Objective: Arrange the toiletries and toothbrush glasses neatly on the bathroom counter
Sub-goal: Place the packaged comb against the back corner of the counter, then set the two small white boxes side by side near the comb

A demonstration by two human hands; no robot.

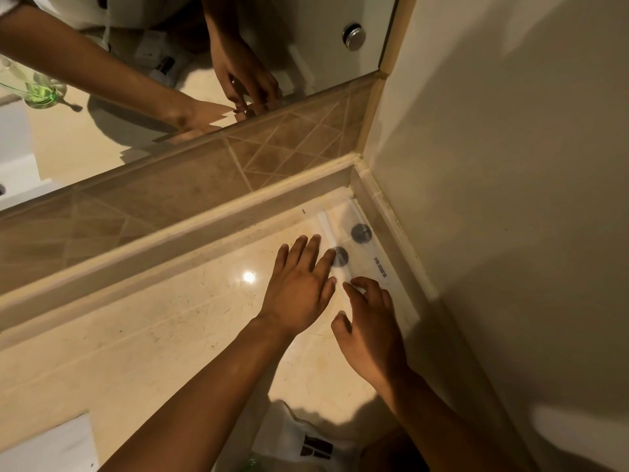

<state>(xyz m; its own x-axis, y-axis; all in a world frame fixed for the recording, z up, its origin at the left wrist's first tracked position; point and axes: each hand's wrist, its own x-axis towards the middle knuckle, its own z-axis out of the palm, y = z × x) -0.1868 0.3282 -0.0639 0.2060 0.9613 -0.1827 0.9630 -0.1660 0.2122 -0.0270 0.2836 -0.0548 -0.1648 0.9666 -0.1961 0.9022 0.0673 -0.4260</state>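
Two hands [299, 287] [371, 332] on glossy marble counter [153, 335], tiled corner, mirror [170, 80] above

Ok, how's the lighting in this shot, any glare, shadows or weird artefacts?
Head view: warm, dim light; a small bright glare spot on the counter left of the left hand; soft shadows on the wall and beneath the right hand; jagged, stair-stepped artefacts in the mirror reflection; wide-angle tilt of the edges.

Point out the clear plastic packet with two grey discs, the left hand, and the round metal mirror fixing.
Clear plastic packet with two grey discs [376, 257], head view: bare film between discs and label.
Left hand [299, 284], head view: back of hand.
Round metal mirror fixing [354, 36], head view: cap face.
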